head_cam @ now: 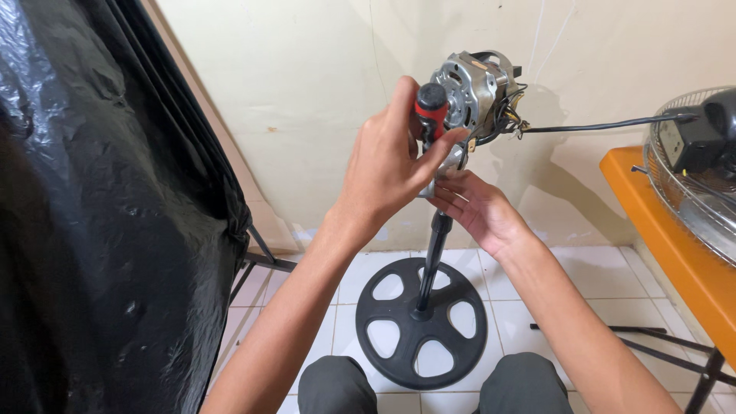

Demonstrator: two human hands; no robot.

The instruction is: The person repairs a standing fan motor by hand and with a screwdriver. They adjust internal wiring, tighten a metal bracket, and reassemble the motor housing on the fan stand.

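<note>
A bare metal fan motor (474, 88) sits on top of a black stand pole (435, 253) that rises from a round black base (422, 322) on the tiled floor. My left hand (387, 161) grips a screwdriver with a red and black handle (431, 107), held upright against the neck just below the motor. My right hand (475, 207) cups the grey neck joint (452, 159) from underneath, fingers curled around it. Loose wires (507, 119) hang from the motor's right side.
A black power cord (598, 125) runs from the motor to a black box on a wire fan guard (694, 169) lying on an orange table (675, 245) at right. Black plastic sheeting (107, 215) fills the left. My knees (337, 387) are below.
</note>
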